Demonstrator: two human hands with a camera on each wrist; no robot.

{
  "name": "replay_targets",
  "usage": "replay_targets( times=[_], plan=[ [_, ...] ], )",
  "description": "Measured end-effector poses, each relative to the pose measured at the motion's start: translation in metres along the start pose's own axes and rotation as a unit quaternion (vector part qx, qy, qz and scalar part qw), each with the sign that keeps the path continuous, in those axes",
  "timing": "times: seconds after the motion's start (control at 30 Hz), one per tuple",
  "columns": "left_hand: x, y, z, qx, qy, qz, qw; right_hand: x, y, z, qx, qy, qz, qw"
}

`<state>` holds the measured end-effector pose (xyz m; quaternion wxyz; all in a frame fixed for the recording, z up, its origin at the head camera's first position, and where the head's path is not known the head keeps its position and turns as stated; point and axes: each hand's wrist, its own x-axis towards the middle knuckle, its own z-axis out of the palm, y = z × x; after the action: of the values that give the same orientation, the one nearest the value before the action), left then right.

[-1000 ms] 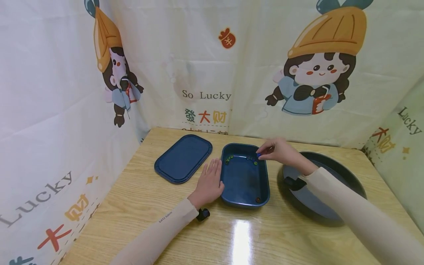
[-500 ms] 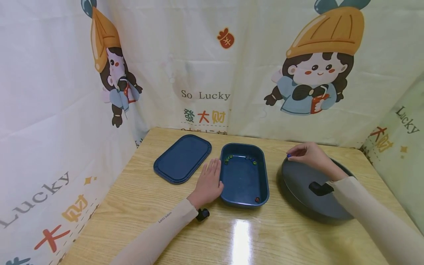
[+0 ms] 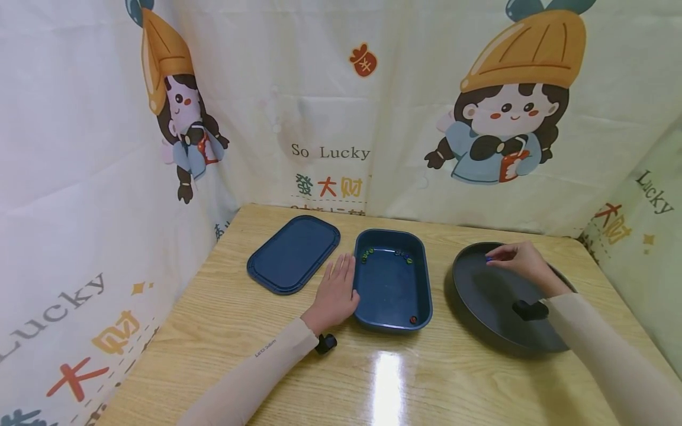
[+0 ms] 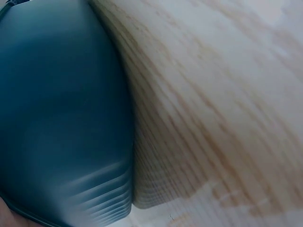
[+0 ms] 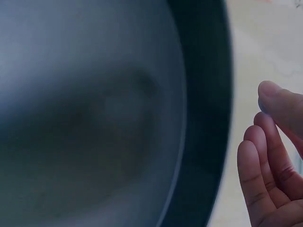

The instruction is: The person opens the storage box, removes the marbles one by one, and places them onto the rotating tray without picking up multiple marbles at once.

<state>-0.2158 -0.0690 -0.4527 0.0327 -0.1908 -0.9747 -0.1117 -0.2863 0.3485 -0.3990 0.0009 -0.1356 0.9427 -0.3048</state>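
Observation:
Pinched between the thumb and fingertips of my right hand point(image 3: 519, 264) is a small blue marble point(image 3: 488, 259), held above a round dark pan point(image 3: 495, 302). In the right wrist view the thumb and fingertips meet beside the pan's wall point(image 5: 206, 104). My left hand point(image 3: 334, 299) lies with straight fingers along the left side of a deep blue rectangular box point(image 3: 394, 290); the left wrist view shows the box's outer wall point(image 4: 61, 109) up close. Inside the box, small green marbles point(image 3: 365, 255) sit in the far left corner, several more marbles point(image 3: 408, 259) at far right, and a red-brown marble point(image 3: 413, 319) near right.
A flat blue lid point(image 3: 293, 254) lies on the wooden table point(image 3: 298, 378) left of the box. Printed cloth point(image 3: 319, 94) hangs behind and at both sides. Both wrists wear small black cameras point(image 3: 326, 344).
My right hand has carried the blue marble from the box's far right corner rightward to above the pan. The left hand stays against the box.

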Motion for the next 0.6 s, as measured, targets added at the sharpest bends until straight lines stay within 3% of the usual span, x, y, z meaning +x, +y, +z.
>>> replay_targets(
  times=[0.23, 0.6],
  plan=[
    [0.001, 0.001, -0.001, -0.001, -0.009, -0.005, 0.9999, 0.000, 0.018, 0.007, -0.010, -0.026, 0.043, 0.9987],
    [0.000, 0.001, -0.002, -0.009, -0.012, -0.009, 0.9998, 0.004, 0.036, 0.019, -0.010, -0.035, 0.066, 0.9971]
  ],
)
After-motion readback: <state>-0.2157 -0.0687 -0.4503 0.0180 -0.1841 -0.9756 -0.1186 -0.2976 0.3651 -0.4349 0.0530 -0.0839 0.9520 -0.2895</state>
